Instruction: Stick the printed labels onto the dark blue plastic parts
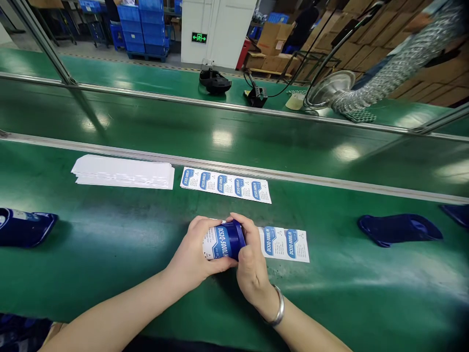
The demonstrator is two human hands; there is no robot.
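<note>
While the left hand [192,250] clasps the blue part [236,238] by its label [219,243] and the right hand [252,266] grasps its end, presumably for steadiness, the printed sheet [286,243] lies close by.

The casing [238,238] is navy, its label [221,242] white-and-blue, the tabletop [110,264] green.

Glossy green tabletop [120,220] leaves passage from the bare left hand [194,249] to a dark-blue labelled piece [29,229] at 9 o'clock, and from the bare right hand [252,269] to a curved dark-blue piece [397,229] near 3 o'clock. A long silvery rail [330,181] crosses 12 o'clock.
</note>
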